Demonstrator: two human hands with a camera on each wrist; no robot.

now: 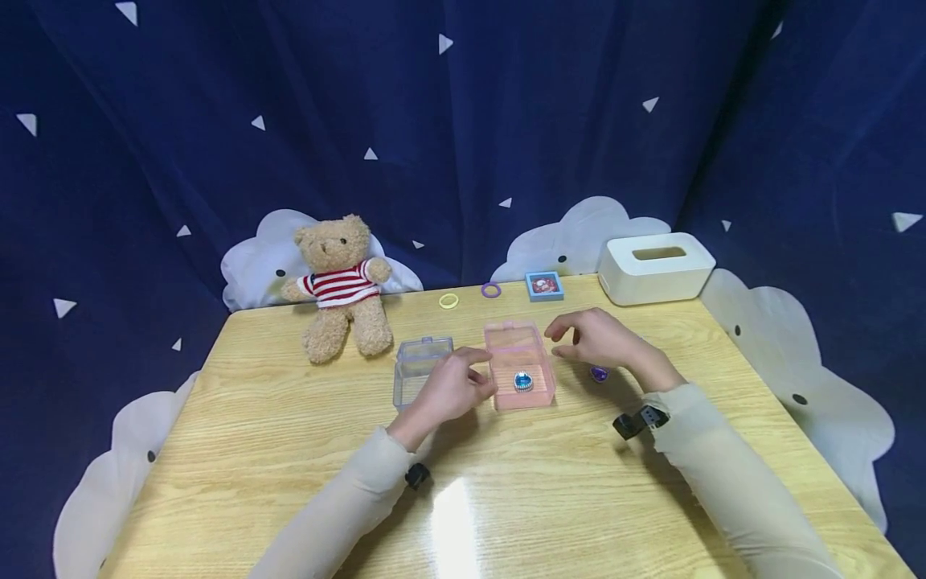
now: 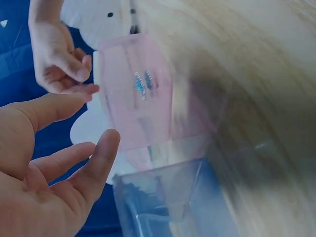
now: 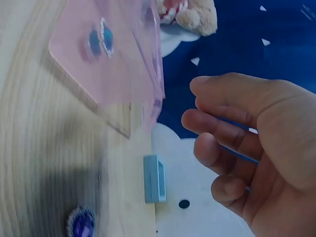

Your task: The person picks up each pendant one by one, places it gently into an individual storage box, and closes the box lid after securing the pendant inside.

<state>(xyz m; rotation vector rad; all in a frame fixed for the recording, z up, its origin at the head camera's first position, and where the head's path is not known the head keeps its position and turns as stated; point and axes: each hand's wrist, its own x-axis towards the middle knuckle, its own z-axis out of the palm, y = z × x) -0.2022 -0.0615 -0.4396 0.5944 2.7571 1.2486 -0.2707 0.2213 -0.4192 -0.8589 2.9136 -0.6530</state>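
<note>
A clear pink box [image 1: 504, 396] stands with its lid [image 1: 512, 337] raised. Inside it lies a blue gem ornament [image 1: 523, 381] with a sparkling rim. My left hand [image 1: 450, 388] hovers at the box's left side, its fingers loosely bent and holding nothing. To the right of the raised lid, my right hand [image 1: 599, 338] is held in the air, fingers relaxed with nothing between them. A purple gem ornament [image 1: 599, 374] lies on the table below the right hand. Partly behind my left hand is a clear bluish box [image 1: 407, 384], its lid also raised.
A teddy bear [image 1: 338, 285] in a striped shirt sits at the back left. Along the far edge lie a yellow ring [image 1: 448, 301], a purple ring [image 1: 491, 290] and a small blue frame [image 1: 544, 297]. A white tissue box [image 1: 629, 277] stands at the back right of the wooden table [image 1: 289, 450].
</note>
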